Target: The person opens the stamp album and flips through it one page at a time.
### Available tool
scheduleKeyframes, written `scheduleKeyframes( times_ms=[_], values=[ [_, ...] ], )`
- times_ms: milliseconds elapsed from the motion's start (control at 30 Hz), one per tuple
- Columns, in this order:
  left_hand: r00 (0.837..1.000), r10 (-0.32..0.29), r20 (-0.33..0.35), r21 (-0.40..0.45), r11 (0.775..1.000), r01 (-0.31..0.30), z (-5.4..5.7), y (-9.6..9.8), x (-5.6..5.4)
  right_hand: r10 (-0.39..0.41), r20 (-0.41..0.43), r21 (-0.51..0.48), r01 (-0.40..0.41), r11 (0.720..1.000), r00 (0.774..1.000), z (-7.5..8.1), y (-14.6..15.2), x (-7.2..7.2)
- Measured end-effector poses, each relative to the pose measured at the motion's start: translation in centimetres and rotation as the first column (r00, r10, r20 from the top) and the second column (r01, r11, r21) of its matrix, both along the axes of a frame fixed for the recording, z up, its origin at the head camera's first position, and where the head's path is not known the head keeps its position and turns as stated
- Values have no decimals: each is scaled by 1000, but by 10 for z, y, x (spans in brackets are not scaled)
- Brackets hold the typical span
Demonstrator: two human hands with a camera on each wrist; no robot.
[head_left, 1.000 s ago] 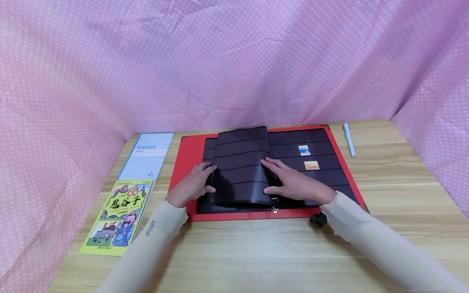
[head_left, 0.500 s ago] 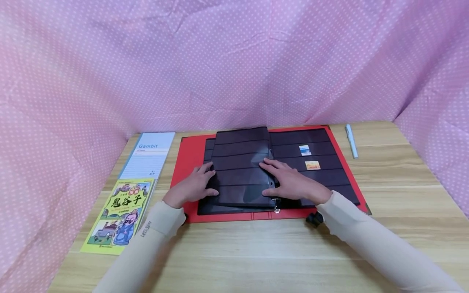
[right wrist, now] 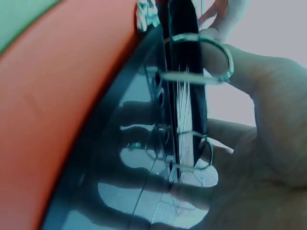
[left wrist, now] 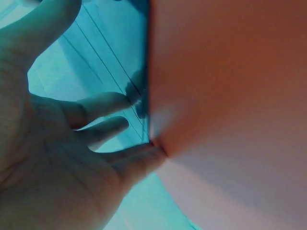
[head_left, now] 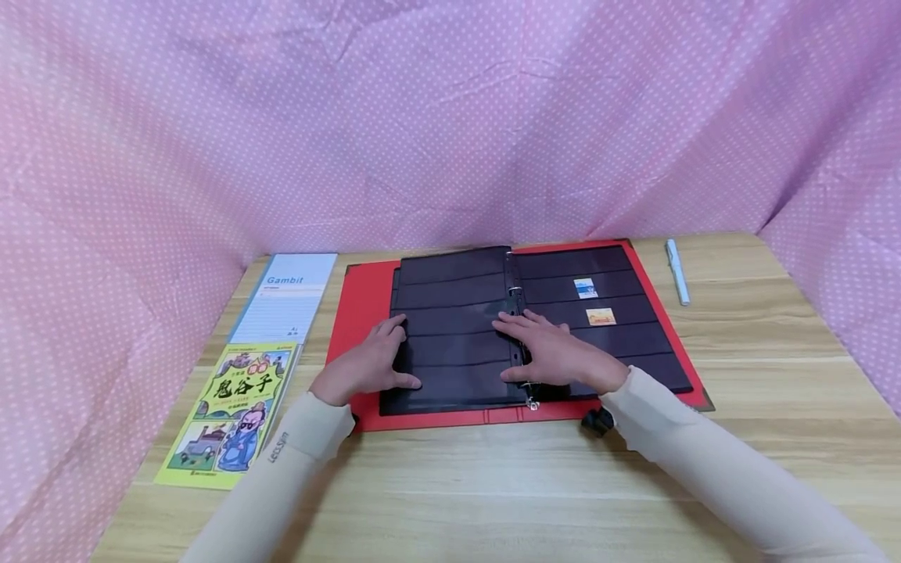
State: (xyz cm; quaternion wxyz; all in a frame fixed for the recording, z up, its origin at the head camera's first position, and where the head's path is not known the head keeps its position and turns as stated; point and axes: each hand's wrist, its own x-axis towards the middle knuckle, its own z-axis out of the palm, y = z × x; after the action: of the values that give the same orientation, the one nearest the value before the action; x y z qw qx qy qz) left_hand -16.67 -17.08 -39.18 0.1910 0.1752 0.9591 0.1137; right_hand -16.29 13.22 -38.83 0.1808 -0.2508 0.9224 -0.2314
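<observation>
A red ring-bound stamp album (head_left: pixel 360 313) lies spread on the table. Black pocket pages (head_left: pixel 454 293) lie on its left side. On the right-hand page sit a blue-and-white stamp (head_left: pixel 586 288) and an orange-and-yellow stamp (head_left: pixel 601 317). My left hand (head_left: pixel 362 363) rests with loosely bent fingers at the outer edge of the left pages. My right hand (head_left: pixel 563 353) lies along their inner edge by the binding, fingers extended over it. In the right wrist view, metal rings (right wrist: pixel 228 60) run through the pages beside that hand.
A notebook (head_left: pixel 281 301) marked Gambit and a yellow comic-style book (head_left: pixel 225 414) lie at the left. The light blue pen (head_left: pixel 677 272) is to the album's right. A pink dotted cloth (head_left: pixel 450 141) hangs behind the wooden table (head_left: pixel 479 493).
The lifted black page has come down and leftward until it lies nearly flat on the left stack. Both hands have stayed at its edges, with only small shifts.
</observation>
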Motion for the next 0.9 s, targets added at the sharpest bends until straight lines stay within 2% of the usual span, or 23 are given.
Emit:
scheduleKeyframes(
  times_ms=[167, 267, 367, 467, 533, 700, 900],
  values=[
    [1000, 5, -30, 35, 999, -4, -3, -2, -1, 1, 18, -27, -1, 1000, 1000, 2, 5, -2],
    [1000, 4, -22, 20, 1000, -4, -3, -2, -2, -5, 19, -63, 6, 998, 1000, 4, 15, -5],
    [1000, 6, -10, 1, 1000, -6, -2, -1, -3, -54, 24, -72, 56, 996, 998, 4, 31, -7],
    [1000, 9, -1, -12, 1000, -9, -1, -2, -4, -114, 5, -37, 114, 993, 993, 2, 51, -5],
    [1000, 5, 0, -18, 1000, -5, 0, -4, -4, -155, -15, -2, 155, 988, 988, 1, 65, -1],
    [1000, -13, -1, -26, 1000, 13, -1, -6, -7, -202, -65, 50, 205, 977, 977, -2, 101, 15],
    [1000, -1, 14, -19, 1000, 1, -4, -7, -11, -239, -87, 45, 243, 969, 967, -4, 134, 29]
  ],
)
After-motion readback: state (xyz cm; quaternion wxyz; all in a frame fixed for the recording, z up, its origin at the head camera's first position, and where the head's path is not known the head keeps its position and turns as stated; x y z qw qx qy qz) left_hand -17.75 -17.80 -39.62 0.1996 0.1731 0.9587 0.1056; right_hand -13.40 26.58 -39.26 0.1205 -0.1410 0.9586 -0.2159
